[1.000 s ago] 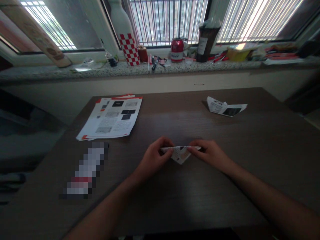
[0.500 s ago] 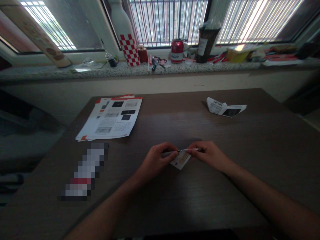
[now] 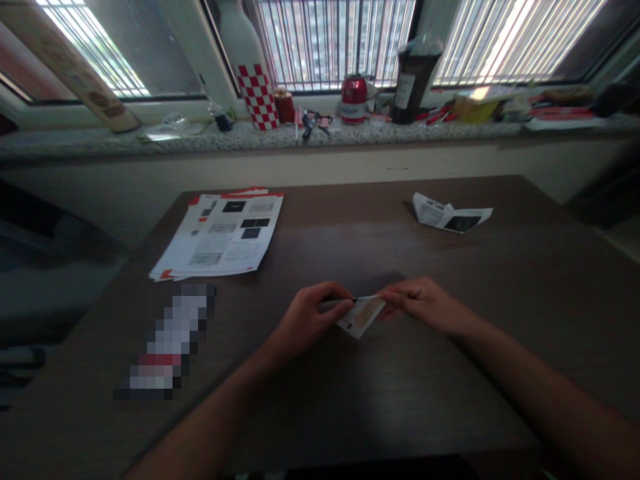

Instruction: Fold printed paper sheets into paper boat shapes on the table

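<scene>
Pinching a small folded paper (image 3: 360,321) between thumb and fingers, the left hand (image 3: 314,312) grips its left end; the right hand (image 3: 421,304) has thumb and fingertips closed at its right corner. The paper sits between the hands, its top edge nearly level and a point toward the person; whether it touches the table (image 3: 440,393) is hard to tell. Beyond the right hand, near the far edge, lies another folded paper (image 3: 454,218) with a dark printed panel. Off to the left are printed sheets (image 3: 220,235), overlapping in a stack, and just nearer, a blurred-out oblong object (image 3: 167,340). Behind, a speckled windowsill (image 3: 280,140) bears a checkered bottle (image 3: 258,97), a red can (image 3: 353,100) and a dark cup (image 3: 411,90).
</scene>
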Motion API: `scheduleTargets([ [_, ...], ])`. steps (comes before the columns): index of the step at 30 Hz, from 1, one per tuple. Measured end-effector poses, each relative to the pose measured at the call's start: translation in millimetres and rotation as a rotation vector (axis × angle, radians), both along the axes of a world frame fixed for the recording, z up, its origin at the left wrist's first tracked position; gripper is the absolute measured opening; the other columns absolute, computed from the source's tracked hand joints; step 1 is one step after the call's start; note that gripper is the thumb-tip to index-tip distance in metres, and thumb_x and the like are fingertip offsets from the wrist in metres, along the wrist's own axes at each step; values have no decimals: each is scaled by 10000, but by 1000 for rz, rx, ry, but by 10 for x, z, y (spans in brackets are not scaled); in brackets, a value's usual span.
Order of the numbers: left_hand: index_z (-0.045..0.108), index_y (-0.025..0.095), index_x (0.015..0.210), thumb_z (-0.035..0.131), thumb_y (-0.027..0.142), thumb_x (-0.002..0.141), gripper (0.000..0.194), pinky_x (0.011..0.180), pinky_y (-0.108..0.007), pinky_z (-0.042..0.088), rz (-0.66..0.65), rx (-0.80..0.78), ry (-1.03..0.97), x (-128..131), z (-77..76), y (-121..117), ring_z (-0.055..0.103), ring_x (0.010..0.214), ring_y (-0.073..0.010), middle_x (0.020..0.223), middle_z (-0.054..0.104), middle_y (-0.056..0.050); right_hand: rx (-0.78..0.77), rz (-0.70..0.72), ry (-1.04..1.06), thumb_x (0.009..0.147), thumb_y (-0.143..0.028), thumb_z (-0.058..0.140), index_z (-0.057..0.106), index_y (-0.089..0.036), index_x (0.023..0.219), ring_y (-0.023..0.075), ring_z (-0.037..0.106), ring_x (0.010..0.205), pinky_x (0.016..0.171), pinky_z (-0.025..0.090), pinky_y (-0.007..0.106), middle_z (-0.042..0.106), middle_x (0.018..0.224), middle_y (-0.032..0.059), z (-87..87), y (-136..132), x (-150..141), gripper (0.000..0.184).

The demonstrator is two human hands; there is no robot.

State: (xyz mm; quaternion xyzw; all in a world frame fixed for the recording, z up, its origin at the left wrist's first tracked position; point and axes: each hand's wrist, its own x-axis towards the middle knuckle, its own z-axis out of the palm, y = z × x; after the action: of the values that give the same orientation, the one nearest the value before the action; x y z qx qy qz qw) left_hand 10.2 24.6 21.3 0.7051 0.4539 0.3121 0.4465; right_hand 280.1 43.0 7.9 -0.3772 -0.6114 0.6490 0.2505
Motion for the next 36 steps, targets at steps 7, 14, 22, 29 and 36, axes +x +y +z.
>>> scheduleTargets([
  [7, 776, 190, 987, 689, 307, 977, 147, 793, -299, 549, 5, -5, 5, -12, -6, 5, 712, 821, -176, 944, 789, -36, -53, 37, 77, 1014, -493, 645, 787, -208, 1178, 192, 788, 987, 937, 630, 350, 812, 1118, 82, 22, 2, 39, 358],
  [14, 758, 186, 959, 692, 330, 964, 158, 737, -286, 557, 90, -42, -1, -31, 1, 14, 709, 791, -177, 890, 770, -29, -58, -62, 68, 932, -535, 734, 782, -223, 1153, 230, 774, 1043, 978, 613, 426, 805, 1149, 88, 19, -28, -53, 386],
  [22, 749, 173, 950, 705, 337, 944, 170, 730, -284, 563, 59, -130, -30, 12, -16, -5, 710, 787, -176, 892, 766, -37, 83, -181, -50, 947, -563, 701, 779, -200, 900, 203, 770, 814, 785, 634, 353, 807, 882, 71, -25, -74, -126, 374],
  [29, 758, 176, 997, 673, 389, 976, 230, 761, -295, 563, 49, -112, -36, -1, -34, -2, 713, 819, -189, 926, 773, -44, 153, -196, -122, 968, -588, 659, 771, -189, 909, 199, 765, 789, 754, 623, 336, 803, 872, 78, 5, -60, -100, 418],
  [36, 758, 189, 959, 676, 381, 976, 210, 756, -309, 568, 105, -78, 18, -23, -72, 38, 708, 796, -190, 906, 774, -42, 105, -197, -56, 958, -572, 670, 755, -201, 964, 212, 776, 854, 794, 639, 367, 806, 953, 83, -50, -42, -105, 381],
])
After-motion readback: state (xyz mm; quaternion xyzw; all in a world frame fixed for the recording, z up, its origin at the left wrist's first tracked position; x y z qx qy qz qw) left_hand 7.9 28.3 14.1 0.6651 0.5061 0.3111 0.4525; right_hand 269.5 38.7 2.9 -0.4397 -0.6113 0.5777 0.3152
